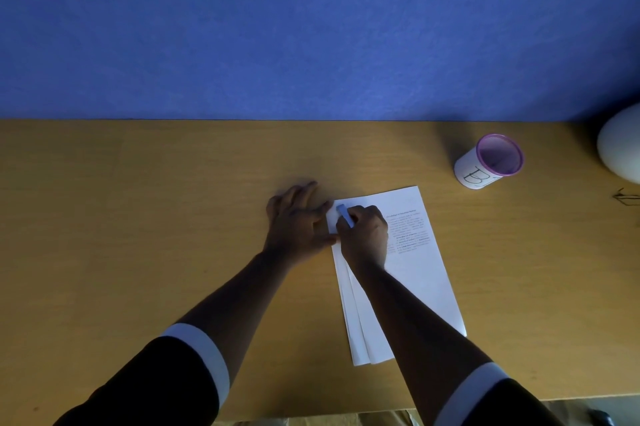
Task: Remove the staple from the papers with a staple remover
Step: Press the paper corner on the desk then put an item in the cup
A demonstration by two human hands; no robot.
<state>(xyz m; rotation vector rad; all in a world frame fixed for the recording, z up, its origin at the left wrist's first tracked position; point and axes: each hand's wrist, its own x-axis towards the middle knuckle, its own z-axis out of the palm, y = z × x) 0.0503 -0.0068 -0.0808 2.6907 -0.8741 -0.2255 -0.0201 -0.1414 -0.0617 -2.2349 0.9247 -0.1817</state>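
A stack of white printed papers [419, 273] lies on the wooden table [173, 217], slightly fanned at the near end. My right hand [363, 235] is closed around a light blue staple remover [345, 215], held at the papers' top left corner. My left hand [298, 221] rests flat beside that corner with its fingers spread, the thumb and forefinger touching the papers' left edge. The staple itself is hidden under my hands.
A white cup with a purple rim and a letter B [490, 162] stands at the back right. A pale rounded object [620, 148] sits at the right edge. A blue wall [311, 27] rises behind the table.
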